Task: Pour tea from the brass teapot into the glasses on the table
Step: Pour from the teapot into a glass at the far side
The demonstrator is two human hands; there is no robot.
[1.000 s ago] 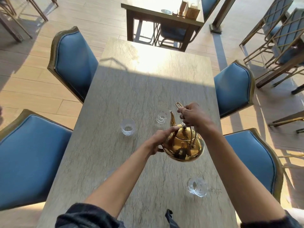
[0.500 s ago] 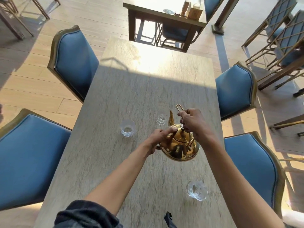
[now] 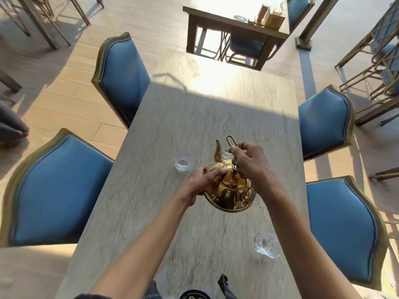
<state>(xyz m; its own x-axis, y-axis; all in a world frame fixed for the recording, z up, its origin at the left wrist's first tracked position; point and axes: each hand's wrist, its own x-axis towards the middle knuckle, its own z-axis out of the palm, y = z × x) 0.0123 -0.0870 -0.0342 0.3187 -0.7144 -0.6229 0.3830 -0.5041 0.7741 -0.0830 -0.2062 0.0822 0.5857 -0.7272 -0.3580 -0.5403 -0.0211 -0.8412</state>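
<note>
The brass teapot hangs over the middle of the stone table, spout pointing away from me. My right hand grips its wire handle from above. My left hand rests its fingers on the lid and the pot's left side. A small glass stands left of the spout. A second glass is mostly hidden behind the spout and my right hand. A third glass stands near me on the right.
Blue padded chairs flank the table: two on the left and two on the right. Another table with small items stands beyond the far end. A dark object lies at the near edge.
The teapot and both hands have shifted slightly toward the far glass, which is now mostly hidden behind the spout. The view has tilted a little.
</note>
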